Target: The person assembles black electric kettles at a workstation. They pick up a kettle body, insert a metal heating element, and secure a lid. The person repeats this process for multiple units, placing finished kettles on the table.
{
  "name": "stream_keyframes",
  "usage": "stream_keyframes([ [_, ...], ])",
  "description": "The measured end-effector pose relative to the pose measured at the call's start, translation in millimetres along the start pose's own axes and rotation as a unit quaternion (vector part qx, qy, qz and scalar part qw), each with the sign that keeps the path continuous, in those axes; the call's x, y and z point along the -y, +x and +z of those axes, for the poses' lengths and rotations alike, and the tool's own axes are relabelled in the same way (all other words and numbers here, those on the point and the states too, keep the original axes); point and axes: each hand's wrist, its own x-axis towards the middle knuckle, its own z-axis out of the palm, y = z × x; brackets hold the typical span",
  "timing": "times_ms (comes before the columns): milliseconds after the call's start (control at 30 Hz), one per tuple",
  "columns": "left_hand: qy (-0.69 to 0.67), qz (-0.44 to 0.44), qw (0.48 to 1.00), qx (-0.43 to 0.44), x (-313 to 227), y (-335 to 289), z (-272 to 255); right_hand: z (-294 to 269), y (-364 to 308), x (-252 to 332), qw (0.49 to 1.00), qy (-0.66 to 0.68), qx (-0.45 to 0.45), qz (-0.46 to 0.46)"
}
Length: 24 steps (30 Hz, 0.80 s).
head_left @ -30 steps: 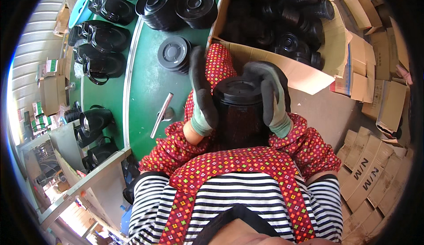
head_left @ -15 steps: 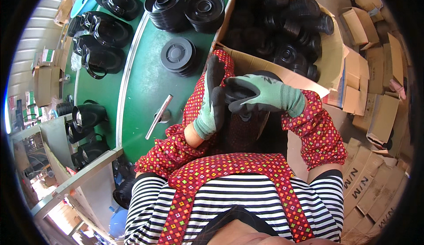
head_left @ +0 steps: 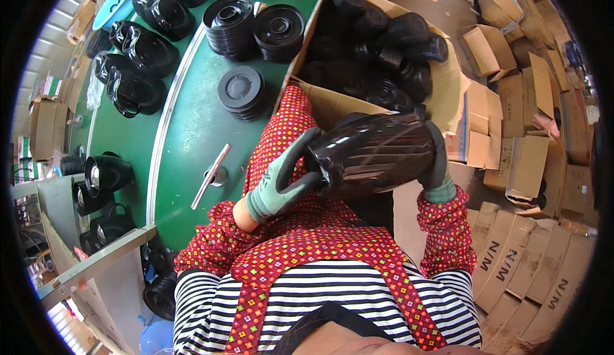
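A large glossy black jug shell (head_left: 377, 153), roughly cylindrical with a ridged surface, lies sideways in front of my body between my two gloved hands. My left hand (head_left: 284, 179), in a green and black glove, is curved around its left end with the thumb below. At the other end, my right hand (head_left: 437, 161) grips it, most of the fingers hidden behind the shell. Beyond it stands an open cardboard box (head_left: 441, 109) filled with similar dark cylindrical shells (head_left: 384, 32).
On the green table (head_left: 185, 144) stand stacks of round black lids (head_left: 241, 91), black handled jugs (head_left: 134, 93) and a metal bar fixture (head_left: 212, 176). A blue basin (head_left: 118, 0) is at the far left. Cardboard boxes (head_left: 531, 252) cover the right side.
My hands were close together around a dark round part; now they are apart, with the jug shell raised sideways between them. My right hand has moved right and the view has shifted slightly.
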Motion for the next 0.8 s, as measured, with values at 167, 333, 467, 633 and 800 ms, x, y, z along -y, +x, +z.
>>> stream_keyframes([
  [167, -0.016, -0.030, 0.999, -0.030, -34, 22, 7, 17, 8, 22, 0.977, 0.179, -0.004, 0.118],
  [333, -0.073, -0.079, 0.989, -0.101, -15, 10, 4, 53, 3, 49, 0.991, 0.070, -0.066, 0.096],
  [467, -0.385, -0.045, 0.918, 0.083, 90, -17, 14, 121, 38, 154, 0.923, -0.275, 0.041, -0.264],
  [633, -0.282, -0.038, 0.953, 0.106, 78, -34, -23, 170, 58, 196, 0.763, -0.300, 0.198, -0.538],
  [800, -0.241, -0.014, 0.970, 0.016, 88, -77, -67, 206, 93, 196, 0.688, -0.291, 0.324, -0.581],
])
